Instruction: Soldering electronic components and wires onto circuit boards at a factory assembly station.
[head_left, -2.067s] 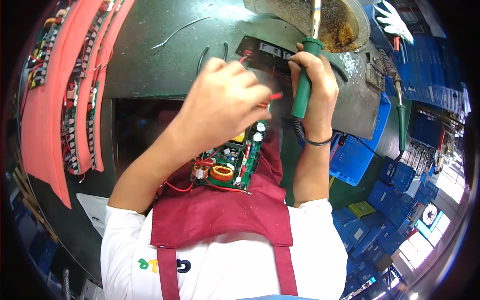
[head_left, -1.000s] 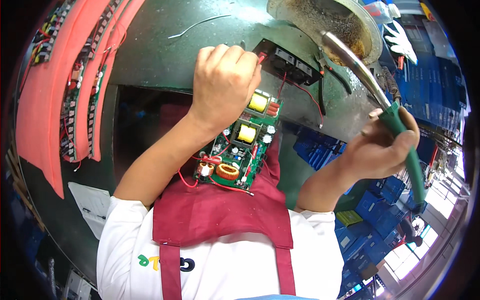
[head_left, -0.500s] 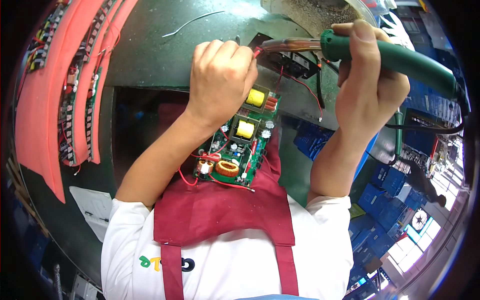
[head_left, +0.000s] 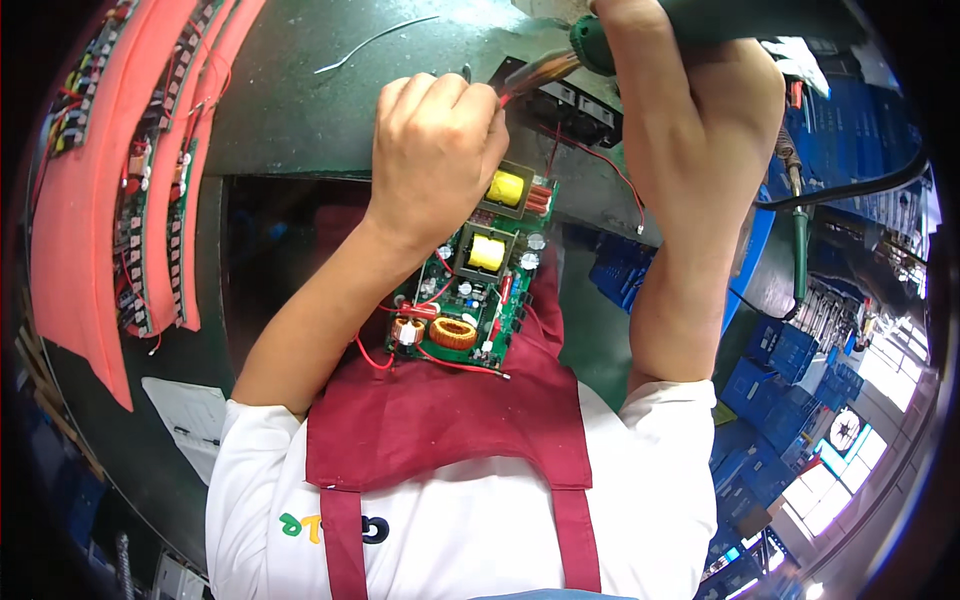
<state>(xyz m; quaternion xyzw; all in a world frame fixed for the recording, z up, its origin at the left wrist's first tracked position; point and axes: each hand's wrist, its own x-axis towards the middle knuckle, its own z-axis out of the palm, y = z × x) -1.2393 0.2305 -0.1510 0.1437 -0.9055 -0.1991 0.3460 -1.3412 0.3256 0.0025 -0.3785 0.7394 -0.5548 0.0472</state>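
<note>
My right hand (head_left: 690,95) is wrapped round the green handle of a soldering iron (head_left: 592,45). Its shaft slants down to the left, and its tip end meets a short red piece, likely a wire end (head_left: 504,101), at my left fingertips. My left hand (head_left: 435,150) is closed, knuckles up, above the far end of a green circuit board (head_left: 468,292); what its fingers pinch is mostly hidden. The board carries two yellow-wrapped transformers (head_left: 487,252), copper coils and loose red wires. Behind the iron lies a black panel with sockets (head_left: 575,108), trailing red and black wires.
On the left, pink foam strips (head_left: 85,250) hold rows of circuit boards. A loose grey wire (head_left: 375,42) lies on the green bench. Another green-handled iron (head_left: 800,255) stands at the right, near blue bins (head_left: 780,350). White paper (head_left: 185,415) lies lower left.
My right hand and the soldering iron have moved up and left, and the iron now slants more steeply. My left hand has stayed nearly in place.
</note>
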